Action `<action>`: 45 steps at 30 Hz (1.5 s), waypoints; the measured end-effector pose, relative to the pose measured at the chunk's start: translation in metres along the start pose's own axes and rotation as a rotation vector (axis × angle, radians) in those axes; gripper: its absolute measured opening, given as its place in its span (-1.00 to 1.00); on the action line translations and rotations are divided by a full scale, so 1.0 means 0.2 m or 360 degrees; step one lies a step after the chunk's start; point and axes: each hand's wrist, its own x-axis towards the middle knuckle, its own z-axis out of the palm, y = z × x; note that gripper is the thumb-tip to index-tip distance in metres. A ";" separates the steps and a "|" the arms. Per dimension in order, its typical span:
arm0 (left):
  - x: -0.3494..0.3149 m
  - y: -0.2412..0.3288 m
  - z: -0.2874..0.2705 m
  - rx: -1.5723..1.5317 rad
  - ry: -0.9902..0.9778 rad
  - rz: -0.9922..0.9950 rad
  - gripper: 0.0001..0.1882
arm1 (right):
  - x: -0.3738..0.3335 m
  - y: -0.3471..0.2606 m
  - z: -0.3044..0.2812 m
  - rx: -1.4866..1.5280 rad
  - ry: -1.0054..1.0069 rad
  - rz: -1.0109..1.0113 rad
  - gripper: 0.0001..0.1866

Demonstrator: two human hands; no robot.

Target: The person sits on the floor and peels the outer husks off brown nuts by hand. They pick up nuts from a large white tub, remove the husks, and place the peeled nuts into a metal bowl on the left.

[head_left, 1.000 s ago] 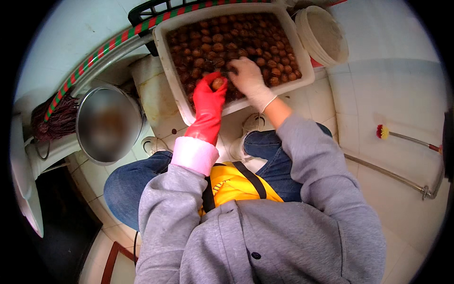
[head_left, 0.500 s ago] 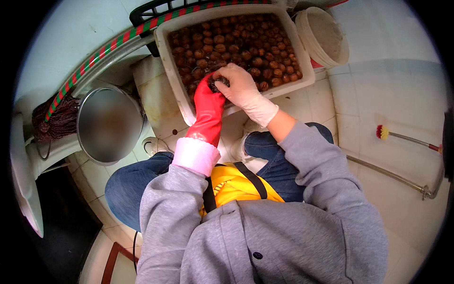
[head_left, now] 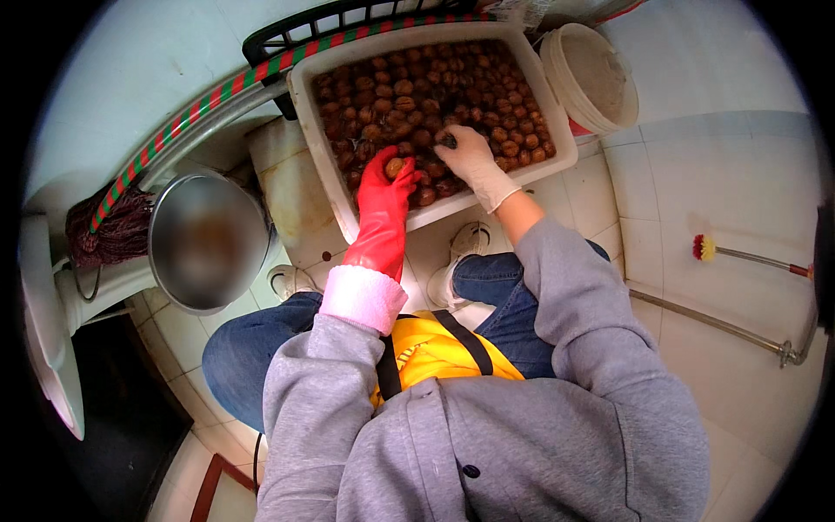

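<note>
A white rectangular tub [head_left: 306,109] is full of brown walnuts [head_left: 403,88] lying in dark water. Over its near edge, my left hand [head_left: 383,193] in a red rubber glove has its fingers curled round one walnut [head_left: 396,167]. To its right, my right hand [head_left: 470,163] wears a thin whitish glove and is over the walnuts. Its fingers are closed on a small dark wiry pad [head_left: 447,141], mostly covered by the hand.
A round metal basin [head_left: 155,248], its contents blurred, stands at left beside a dark red mop head [head_left: 109,228]. A red-and-green striped pole [head_left: 187,116] runs behind the tub. White buckets [head_left: 565,74] stand at right; a metal pipe [head_left: 713,324] follows the right wall.
My hands were together over the tub's near edge and have come apart. The right hand has moved right with the dark pad; the walnut in my left hand now shows.
</note>
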 end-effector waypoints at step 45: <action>0.08 -0.16 -0.12 0.0418 0.0293 0.0604 -0.58 | -0.16 -0.34 -0.06 0.0110 0.0128 -0.0816 -0.65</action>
